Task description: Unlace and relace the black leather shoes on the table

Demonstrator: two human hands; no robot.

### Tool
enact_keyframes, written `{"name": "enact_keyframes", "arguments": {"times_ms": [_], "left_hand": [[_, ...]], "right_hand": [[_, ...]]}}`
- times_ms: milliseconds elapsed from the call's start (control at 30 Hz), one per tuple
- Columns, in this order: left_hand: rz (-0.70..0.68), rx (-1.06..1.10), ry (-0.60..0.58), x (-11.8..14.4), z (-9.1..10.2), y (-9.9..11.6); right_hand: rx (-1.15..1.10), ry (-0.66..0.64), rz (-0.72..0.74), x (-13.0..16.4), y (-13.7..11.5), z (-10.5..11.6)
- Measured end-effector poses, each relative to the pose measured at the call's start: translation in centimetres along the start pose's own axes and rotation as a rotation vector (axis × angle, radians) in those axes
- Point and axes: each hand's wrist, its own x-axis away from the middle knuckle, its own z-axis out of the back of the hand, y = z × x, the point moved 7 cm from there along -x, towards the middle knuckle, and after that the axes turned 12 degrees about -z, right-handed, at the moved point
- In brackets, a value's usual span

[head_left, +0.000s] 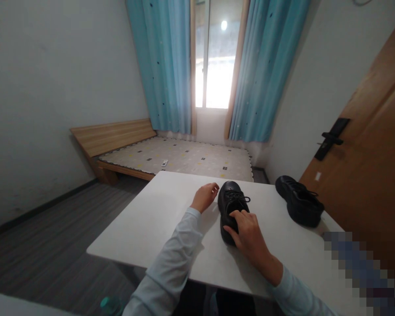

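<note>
A black lace-up shoe (pixel 232 193) rests on the white table (pixel 154 210), its toe pointing away from me and its laces tied in a bow. At its rear, my right hand (pixel 248 230) grips the collar, with fingers over the opening and the thumb along the heel side. My left hand (pixel 206 196) is just left of the toe, fingers loosely curved and apart, holding nothing. A second black shoe (pixel 299 199) lies at the table's far right edge.
Behind the table stands a bed with a patterned mattress (pixel 197 156) and a small white remote (pixel 164 163) on it. A wooden door (pixel 365 153) is on the right. A bottle with a green cap (pixel 107 303) is low at the front left. A pixelated patch covers the lower right.
</note>
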Motion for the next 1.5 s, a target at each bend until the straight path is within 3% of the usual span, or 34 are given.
{"name": "enact_keyframes", "arguments": {"times_ms": [100, 167, 300, 500, 767, 933, 1000, 1100, 1167, 1233, 1367, 1500], "left_hand": [[-0.054, 0.218, 0.141, -0.3, 0.8, 0.7], [-0.068, 0.309, 0.174, -0.5, 1.0, 1.0], [-0.108, 0.356, 0.12, -0.5, 1.0, 2.0], [-0.277, 0.392, 0.022, -0.5, 0.7, 4.0], [-0.237, 0.415, 0.0, -0.5, 0.6, 3.8], [-0.244, 0.45, 0.022, -0.5, 1.0, 4.0], [-0.234, 0.468, 0.038, -0.5, 1.0, 3.9], [-0.2, 0.48, 0.054, -0.5, 1.0, 3.7], [-0.19, 0.484, 0.044, -0.5, 1.0, 3.7], [-0.187, 0.49, 0.033, -0.5, 0.9, 3.7], [-0.168, 0.509, 0.014, -0.6, 0.6, 3.4], [-0.141, 0.546, 0.002, -0.6, -0.2, 2.8]], "right_hand": [[-0.008, -0.031, 0.011, -0.2, 0.0, -0.1], [-0.014, -0.045, 0.015, -0.4, -0.1, -0.2], [-0.007, -0.108, 0.053, -0.8, -0.7, -0.4], [0.024, -0.267, 0.073, -1.8, -1.0, -0.9], [-0.074, -0.379, 0.073, -1.9, -0.7, -1.0], [-0.26, -0.55, 0.08, -3.5, -0.4, 0.5], [-0.399, -0.509, 0.059, -5.1, 0.2, 1.7], [-0.538, -0.216, -0.107, -8.0, 3.0, 3.2], [-0.652, -0.013, -0.291, -9.0, 5.6, 3.1], [-0.735, 0.071, -0.388, -9.4, 7.5, 1.7], [-0.816, -0.122, -0.371, -9.4, 8.4, -2.4], [-0.701, -0.218, -0.251, -8.4, 7.8, -3.6]]}}
